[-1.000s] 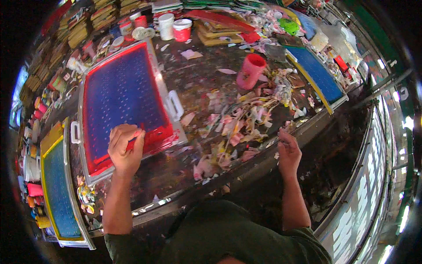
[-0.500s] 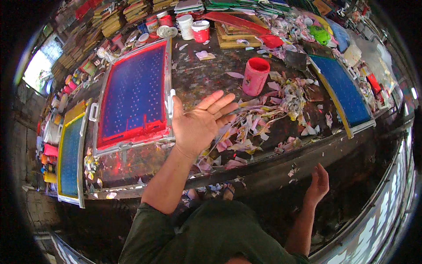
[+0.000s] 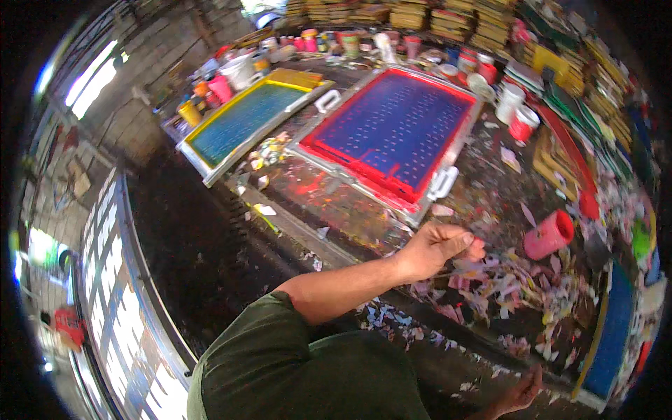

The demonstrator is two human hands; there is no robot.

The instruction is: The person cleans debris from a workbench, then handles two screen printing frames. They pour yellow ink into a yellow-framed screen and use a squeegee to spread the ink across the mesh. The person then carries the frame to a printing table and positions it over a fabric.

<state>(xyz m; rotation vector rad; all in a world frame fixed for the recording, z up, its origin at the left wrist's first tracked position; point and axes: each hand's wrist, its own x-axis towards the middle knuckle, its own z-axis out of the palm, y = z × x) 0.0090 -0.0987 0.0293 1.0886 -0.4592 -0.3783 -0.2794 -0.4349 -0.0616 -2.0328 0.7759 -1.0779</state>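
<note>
Cluttered workshop: a block wall is rising at left, stacked boards lining the far side. Dark, paint-stained tabletop is running across the middle. Red-edged screen, blue-meshed, is lying flat near its centre, beyond the left hand. Yellow-edged screen is lying just left of it; a blue screen is resting at the far right. Torn scraps are spreading in a loose heap beside and below the left hand. Left hand is hovering between heap and red-edged screen, fingers curling inward, thumb lying along them; cannot tell whether they are pinching anything. Right hand is showing low in view, left of the blue screen's near end, blurred; cannot tell how its fingers are standing. Pink container is leaning in view above the heap. White handle is jutting from the red-edged screen's right side.
</note>
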